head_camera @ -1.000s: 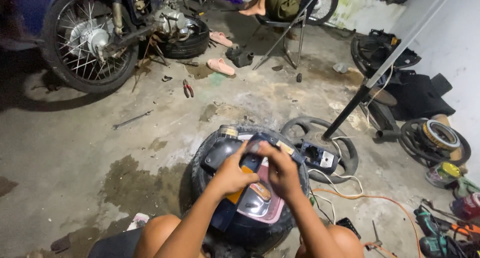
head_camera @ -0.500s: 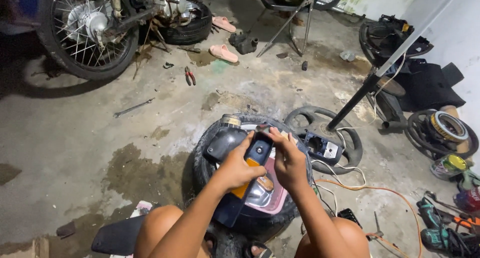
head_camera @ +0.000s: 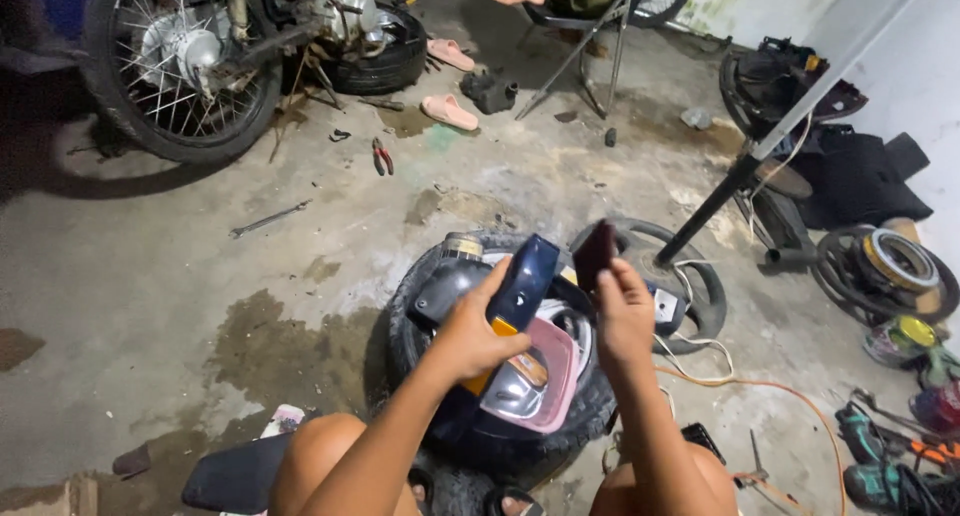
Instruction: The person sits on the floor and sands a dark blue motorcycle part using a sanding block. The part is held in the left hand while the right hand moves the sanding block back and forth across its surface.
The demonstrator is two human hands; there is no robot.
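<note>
Left fingers clamp the blue cover; right fingers pinch a dark lens, lifted just beside it. Both sit above the headlight, which rests on the tyre on the floor. Advice: steady the cover, draw the lens straight off, no twisting. Versus 0.5 s ago: hands were together on the cover; lens now apart and raised.
</note>
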